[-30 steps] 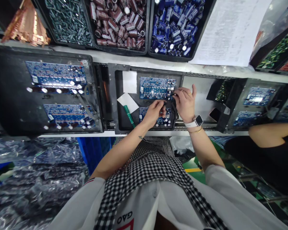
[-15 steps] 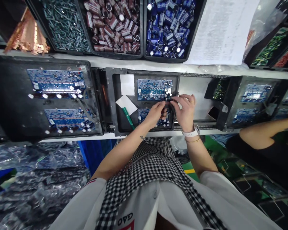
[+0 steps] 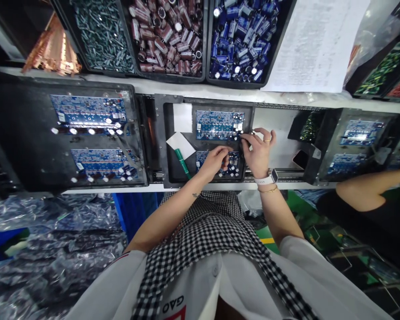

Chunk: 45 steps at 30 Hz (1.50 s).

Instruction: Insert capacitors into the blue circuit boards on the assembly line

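Observation:
A blue circuit board with small capacitors along its right end lies in the black tray before me. My right hand is at that board's lower right corner, thumb and forefinger pinched together. Whatever is between those fingertips is too small to make out. My left hand hovers over a second blue circuit board nearer to me and covers part of it. Its fingers are curled in, and what they may hold is hidden. Left of the boards lie white paper pieces and a green marker.
Bins of brown capacitors, blue capacitors and small green parts line the back shelf beside a printed sheet. Another tray with boards stands left. A phone lies right, near a co-worker's arm.
My left hand has drawn slightly away from my right, down over the nearer board. My right hand stays pinched at the farther board's corner. The whole view has shifted a little.

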{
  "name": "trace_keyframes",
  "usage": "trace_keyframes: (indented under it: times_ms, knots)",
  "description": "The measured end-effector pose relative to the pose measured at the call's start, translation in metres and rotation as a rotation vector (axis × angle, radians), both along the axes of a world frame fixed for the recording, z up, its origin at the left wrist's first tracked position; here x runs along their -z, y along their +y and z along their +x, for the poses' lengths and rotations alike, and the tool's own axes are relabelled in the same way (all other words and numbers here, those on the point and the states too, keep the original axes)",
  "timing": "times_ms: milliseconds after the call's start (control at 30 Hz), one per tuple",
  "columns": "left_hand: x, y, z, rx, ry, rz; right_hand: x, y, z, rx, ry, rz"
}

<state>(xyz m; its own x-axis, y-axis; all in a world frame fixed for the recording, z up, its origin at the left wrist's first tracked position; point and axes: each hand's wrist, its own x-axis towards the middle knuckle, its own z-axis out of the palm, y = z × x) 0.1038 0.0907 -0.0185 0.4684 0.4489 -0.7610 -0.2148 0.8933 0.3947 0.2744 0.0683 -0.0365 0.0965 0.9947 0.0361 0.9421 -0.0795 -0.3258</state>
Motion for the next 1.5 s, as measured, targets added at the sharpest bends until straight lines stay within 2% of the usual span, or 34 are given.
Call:
trace_keyframes:
  times_ms: [400,833,1233,1500]
  knots:
    - [-0.009,-0.004,-0.018,0.01,0.062,0.033,0.004,-0.001,0.0,0.045,0.023,0.043]
    - [-0.022,0.001,-0.029,-0.002,0.038,0.049,0.003,-0.002,0.0,0.076,0.122,0.088]
    - [-0.024,-0.006,-0.048,0.001,0.06,0.073,0.006,-0.001,0.007,0.02,0.16,0.049]
    - [-0.026,-0.009,-0.042,0.047,0.058,0.072,0.009,-0.003,0.003,0.017,0.08,0.068]
